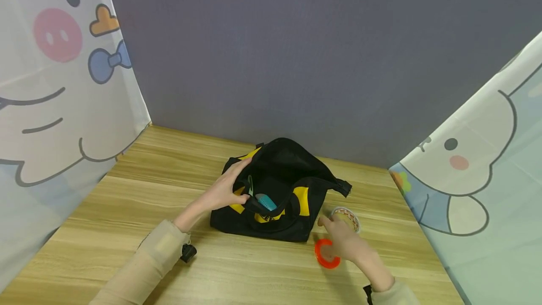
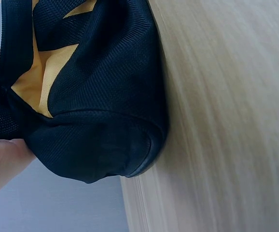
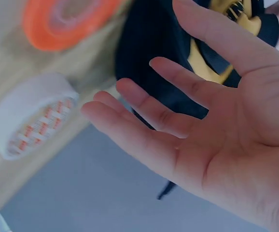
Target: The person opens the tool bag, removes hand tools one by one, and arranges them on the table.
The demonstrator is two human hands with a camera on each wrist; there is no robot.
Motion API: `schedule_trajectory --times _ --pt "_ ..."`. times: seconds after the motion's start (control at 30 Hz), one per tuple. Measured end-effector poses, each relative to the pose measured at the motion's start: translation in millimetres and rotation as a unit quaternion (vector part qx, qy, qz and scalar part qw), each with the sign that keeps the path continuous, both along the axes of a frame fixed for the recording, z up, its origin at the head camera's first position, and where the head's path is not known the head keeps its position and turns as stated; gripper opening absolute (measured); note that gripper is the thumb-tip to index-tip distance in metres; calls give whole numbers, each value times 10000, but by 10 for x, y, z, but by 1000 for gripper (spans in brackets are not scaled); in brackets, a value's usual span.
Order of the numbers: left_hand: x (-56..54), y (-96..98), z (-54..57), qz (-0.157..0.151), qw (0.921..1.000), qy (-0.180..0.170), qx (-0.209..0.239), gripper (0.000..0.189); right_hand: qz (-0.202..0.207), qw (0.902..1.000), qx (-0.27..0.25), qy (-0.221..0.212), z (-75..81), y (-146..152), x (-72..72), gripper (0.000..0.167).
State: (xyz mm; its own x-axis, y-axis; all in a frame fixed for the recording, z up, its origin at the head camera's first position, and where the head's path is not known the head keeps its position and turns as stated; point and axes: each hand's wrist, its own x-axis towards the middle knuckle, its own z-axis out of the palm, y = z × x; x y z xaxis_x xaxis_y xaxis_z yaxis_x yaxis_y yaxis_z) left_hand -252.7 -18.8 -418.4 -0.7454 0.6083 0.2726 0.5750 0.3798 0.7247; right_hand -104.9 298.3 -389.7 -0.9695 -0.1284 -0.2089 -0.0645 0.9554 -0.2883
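A black bag with yellow panels [image 1: 281, 235] lies on the table with its mouth spread wide. My left hand [image 1: 222, 192] grips the near-left rim of that mouth, thumb on the outside. Inside, a turquoise object [image 1: 266, 201] shows by the near rim; its kind is unclear. Right of the bag, my right hand [image 1: 345, 239] hovers with nothing in it. In the right wrist view its fingers [image 3: 149, 104] are spread and slightly bent. Close by it are a white tape roll with orange print inside [image 3: 38, 113] and an orange-red tape roll [image 3: 45, 36], both apart from the hand.
The wood-grain table [image 1: 169, 192] ends at a dark grey panel [image 1: 254, 60] behind the bag. Cartoon-printed sheets [image 1: 42, 107] hang along both sides. A zipper end [image 1: 344, 187] of the bag sticks out to the right.
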Motion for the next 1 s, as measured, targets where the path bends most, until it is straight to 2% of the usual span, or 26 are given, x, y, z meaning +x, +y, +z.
schedule_trajectory --times 0.33,0.43,0.57,0.73,1.0 --pt "2 -25 5 0 10000 -41 -11 99 833 9948 204 541 411 -103 -80 45" --pt "13 -19 12 -22 10000 -63 26 99 1143 9891 231 894 539 -140 -129 45" --pt "24 -9 11 -34 9999 -76 70 99 1432 9782 527 1411 712 -222 -195 44" --pt "26 -4 1 -56 9999 -106 113 100 1342 9806 673 1259 858 -385 -327 45" --pt "19 -4 -18 -28 10000 14 91 101 1531 9801 591 1120 912 -640 -620 42"
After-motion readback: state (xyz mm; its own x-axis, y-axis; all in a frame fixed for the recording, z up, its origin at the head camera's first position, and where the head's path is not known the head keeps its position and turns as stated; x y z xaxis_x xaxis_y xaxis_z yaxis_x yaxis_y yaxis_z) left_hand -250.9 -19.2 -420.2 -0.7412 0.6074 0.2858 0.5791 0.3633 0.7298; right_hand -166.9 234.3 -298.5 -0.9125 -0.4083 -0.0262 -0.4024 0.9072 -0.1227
